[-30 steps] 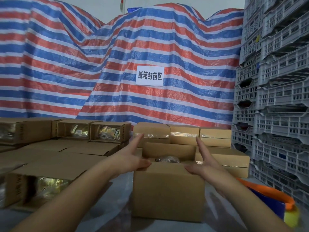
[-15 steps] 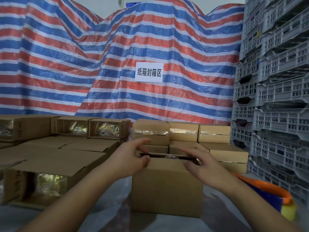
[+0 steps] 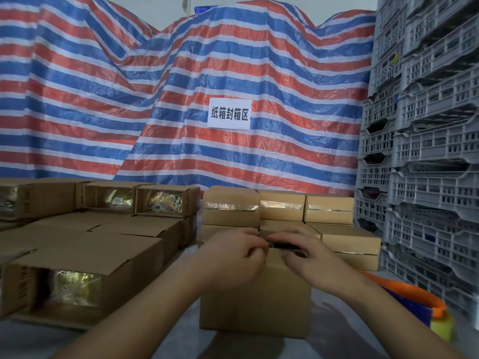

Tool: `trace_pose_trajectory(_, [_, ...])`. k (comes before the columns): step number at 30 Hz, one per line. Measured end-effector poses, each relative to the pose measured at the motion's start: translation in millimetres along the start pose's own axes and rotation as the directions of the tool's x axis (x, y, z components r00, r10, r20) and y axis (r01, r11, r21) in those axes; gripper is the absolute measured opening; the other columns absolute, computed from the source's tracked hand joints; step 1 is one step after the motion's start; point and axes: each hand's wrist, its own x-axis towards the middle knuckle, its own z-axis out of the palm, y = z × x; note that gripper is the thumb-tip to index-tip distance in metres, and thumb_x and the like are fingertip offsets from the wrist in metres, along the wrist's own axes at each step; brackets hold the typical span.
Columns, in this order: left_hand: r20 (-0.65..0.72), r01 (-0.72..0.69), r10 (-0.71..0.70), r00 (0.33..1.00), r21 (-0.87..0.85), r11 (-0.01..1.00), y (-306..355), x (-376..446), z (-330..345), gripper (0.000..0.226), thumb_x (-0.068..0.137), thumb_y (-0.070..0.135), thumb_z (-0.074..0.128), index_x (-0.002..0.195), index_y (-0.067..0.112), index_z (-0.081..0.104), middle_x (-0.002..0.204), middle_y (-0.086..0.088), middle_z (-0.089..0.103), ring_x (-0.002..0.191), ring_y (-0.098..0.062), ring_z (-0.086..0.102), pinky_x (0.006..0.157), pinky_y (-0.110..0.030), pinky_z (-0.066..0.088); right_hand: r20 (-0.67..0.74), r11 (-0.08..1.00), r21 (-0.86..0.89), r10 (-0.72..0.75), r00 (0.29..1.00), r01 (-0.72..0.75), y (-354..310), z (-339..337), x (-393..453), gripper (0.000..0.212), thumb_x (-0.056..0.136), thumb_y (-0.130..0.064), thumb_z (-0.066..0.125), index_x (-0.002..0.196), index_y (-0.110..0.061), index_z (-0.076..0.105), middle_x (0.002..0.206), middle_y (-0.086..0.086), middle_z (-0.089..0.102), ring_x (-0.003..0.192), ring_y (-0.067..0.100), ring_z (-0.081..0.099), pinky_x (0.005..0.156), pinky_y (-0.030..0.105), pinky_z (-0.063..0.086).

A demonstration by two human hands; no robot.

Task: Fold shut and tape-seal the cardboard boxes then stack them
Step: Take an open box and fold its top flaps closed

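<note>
Both hands moved inward over box (image 3: 255, 301) top, flaps nearly closed, fingers (image 3: 290, 235) flat pressing, contents hidden

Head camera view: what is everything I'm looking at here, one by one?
Box being closed: one, brown cardboard, centre front, a dark gap in its top between the hands.
Taped boxes: several, brown, stacked behind it.
Open-ended boxes: several, brown, shiny gold contents showing, stacked at left.
Tarp: one, red, blue and white stripes, draped across the back.
Sign: one, white with black characters, on the tarp.
Crates: many, grey plastic, stacked at right.
Orange-rimmed blue object: one, lower right, partly hidden.
Left hand: on the box top, fingers curled.
Right hand: on the box top, fingers flat.
</note>
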Motion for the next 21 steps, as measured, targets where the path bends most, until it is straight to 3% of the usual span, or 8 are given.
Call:
trace_pose_trajectory(4, [0.005, 0.021, -0.021, 1.0, 0.022, 1.0, -1, -1, 2, 0.037, 0.1, 0.047, 0.04, 0.131, 0.036, 0.056, 0.143, 0.007, 0.047, 0.126, -0.011, 0.045, 0.11, -0.038, 0.036, 0.005, 0.999, 0.013, -0.033, 0.999, 0.033, 1, 0, 1, 0.046, 0.094, -0.016, 0.057, 0.124, -0.051, 0.06, 0.126, -0.03, 0.051, 0.125, -0.008, 0.043, 0.108, 0.021, 0.036])
trace_pose_trajectory(7, [0.002, 0.083, -0.084, 0.996, 0.102, 0.991, 2, -1, 8, 0.043, 0.101, 0.053, 0.035, 0.134, 0.033, 0.053, 0.152, 0.004, 0.039, 0.139, -0.015, 0.032, 0.116, -0.038, 0.021, 0.003, 1.0, 0.014, -0.023, 1.0, 0.023, -2, 0, 3, 0.042, 0.093, -0.019, 0.057, 0.115, -0.054, 0.061, 0.122, -0.032, 0.05, 0.124, -0.007, 0.043, 0.11, 0.025, 0.038])
trace_pose_trajectory(10, [-0.058, 0.103, -0.095, 0.994, 0.146, 0.984, 7, -2, 13, 0.046, 0.101, 0.052, 0.031, 0.132, 0.027, 0.055, 0.153, 0.002, 0.038, 0.142, -0.015, 0.028, 0.117, -0.037, 0.016, 0.009, 0.999, -0.011, -0.037, 0.999, 0.037, -5, 1, 0, 0.039, 0.088, -0.027, 0.052, 0.116, -0.052, 0.063, 0.122, -0.038, 0.044, 0.126, -0.007, 0.041, 0.111, 0.028, 0.036])
trace_pose_trajectory(14, [-0.159, 0.04, -0.042, 0.986, -0.015, 0.999, 2, -9, 13, 0.04, 0.098, 0.052, 0.042, 0.127, 0.031, 0.06, 0.147, 0.008, 0.045, 0.136, -0.009, 0.037, 0.11, -0.027, 0.028, 0.08, 0.98, -0.197, 0.013, 0.997, 0.003, -7, -1, 0, 0.049, 0.085, -0.044, 0.035, 0.124, -0.048, 0.063, 0.121, -0.045, 0.034, 0.126, -0.008, 0.031, 0.114, 0.033, 0.024])
trace_pose_trajectory(16, [-0.176, 0.036, -0.05, 0.983, -0.085, 0.996, -2, -11, 11, 0.039, 0.097, 0.051, 0.048, 0.13, 0.032, 0.057, 0.146, 0.01, 0.045, 0.135, -0.005, 0.038, 0.105, -0.022, 0.033, 0.138, 0.962, -0.271, 0.06, 0.989, -0.021, -9, -2, 3, 0.055, 0.084, -0.048, 0.028, 0.131, -0.047, 0.058, 0.128, -0.037, 0.034, 0.128, -0.003, 0.027, 0.11, 0.03, 0.019])
trace_pose_trajectory(19, [-0.109, 0.074, -0.079, 0.991, -0.047, 0.996, -6, -10, 9, 0.045, 0.097, 0.053, 0.047, 0.137, 0.033, 0.052, 0.155, 0.007, 0.035, 0.14, -0.009, 0.033, 0.113, -0.03, 0.032, 0.2, 0.949, -0.311, 0.114, 0.973, -0.048, -12, -1, 8, 0.061, 0.084, -0.049, 0.022, 0.136, -0.043, 0.054, 0.145, -0.021, 0.036, 0.132, 0.003, 0.026, 0.103, 0.029, 0.017])
trace_pose_trajectory(21, [-0.103, 0.061, -0.063, 0.993, -0.025, 0.998, -5, -10, 7, 0.043, 0.098, 0.052, 0.045, 0.136, 0.033, 0.052, 0.151, 0.009, 0.039, 0.133, -0.01, 0.042, 0.111, -0.033, 0.037, 0.199, 0.952, -0.303, 0.118, 0.973, -0.054, -12, -1, 7, 0.06, 0.084, -0.047, 0.022, 0.134, -0.043, 0.055, 0.144, -0.02, 0.037, 0.131, 0.004, 0.027, 0.104, 0.029, 0.018])
